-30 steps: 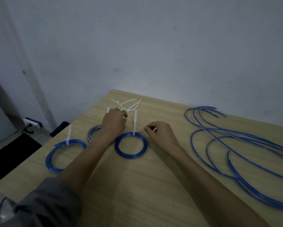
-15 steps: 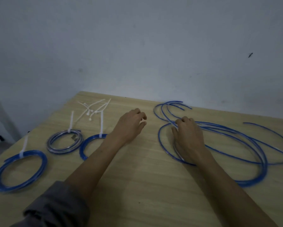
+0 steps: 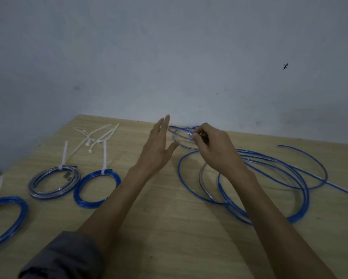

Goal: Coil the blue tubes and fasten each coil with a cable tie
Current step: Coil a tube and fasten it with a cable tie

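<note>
My right hand (image 3: 215,150) pinched blue tube (image 3: 182,132) end near table's (image 3: 169,228) far edge, tube end pointing left, left hand (image 3: 159,150) fingers straight, together, loose tubes (image 3: 302,190) sprawled rightwards, tied coils (image 3: 97,189) at left w/ bare wood between.

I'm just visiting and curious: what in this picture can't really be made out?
- Head view, leftmost blue coil: cut off by the left edge.
- Loose blue tubes: the right arm covers part of them, and one runs out at the right edge.
- Tube end pinched by the right hand: blurred and hidden by its fingers.
- Left hand: motion-blurred fingertips.
- Spare cable ties: too small to count.
</note>
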Demonstrator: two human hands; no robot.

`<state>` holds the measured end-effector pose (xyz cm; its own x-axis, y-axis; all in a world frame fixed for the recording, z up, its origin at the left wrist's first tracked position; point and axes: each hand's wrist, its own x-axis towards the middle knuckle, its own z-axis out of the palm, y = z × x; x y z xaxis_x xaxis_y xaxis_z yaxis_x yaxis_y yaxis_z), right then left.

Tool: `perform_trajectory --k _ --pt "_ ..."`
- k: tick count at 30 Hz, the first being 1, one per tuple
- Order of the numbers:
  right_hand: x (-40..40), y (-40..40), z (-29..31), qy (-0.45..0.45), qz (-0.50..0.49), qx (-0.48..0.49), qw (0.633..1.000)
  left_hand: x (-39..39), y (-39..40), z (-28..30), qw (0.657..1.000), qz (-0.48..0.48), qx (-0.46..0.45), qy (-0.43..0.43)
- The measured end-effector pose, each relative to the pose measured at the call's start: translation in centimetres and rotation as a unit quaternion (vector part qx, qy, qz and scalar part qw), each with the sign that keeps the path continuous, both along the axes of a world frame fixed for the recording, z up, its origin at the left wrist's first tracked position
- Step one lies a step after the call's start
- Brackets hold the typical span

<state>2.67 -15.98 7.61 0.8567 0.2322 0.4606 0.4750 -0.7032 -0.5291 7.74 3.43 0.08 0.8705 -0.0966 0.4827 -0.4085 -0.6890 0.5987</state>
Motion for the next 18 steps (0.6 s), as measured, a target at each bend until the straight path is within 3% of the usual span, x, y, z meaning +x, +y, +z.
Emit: perform_trajectory --k 5,9,12,18 --pt "-1.4 0.3 2.3 -0.026 0.018 0.147 0.989 -0.1 1.0 -0.2 0.996 0.041 -0.081 0.026" --pt "-0.9 0.0 2.1 -0.003 0.003 0.181 0.983 -0.8 0.3 -0.9 0.988 0.022 -0.123 0.087" --pt "-0.2 -0.5 1.4 0.042 -0.006 0.14 0.989 -0.9 -0.3 0.0 0.972 0.023 -0.213 0.097" --pt "0.2 -0.7 0.0 0.115 -0.011 0.01 0.993 -0.8 0.0 3.1 0.955 0.036 -0.292 0.048"
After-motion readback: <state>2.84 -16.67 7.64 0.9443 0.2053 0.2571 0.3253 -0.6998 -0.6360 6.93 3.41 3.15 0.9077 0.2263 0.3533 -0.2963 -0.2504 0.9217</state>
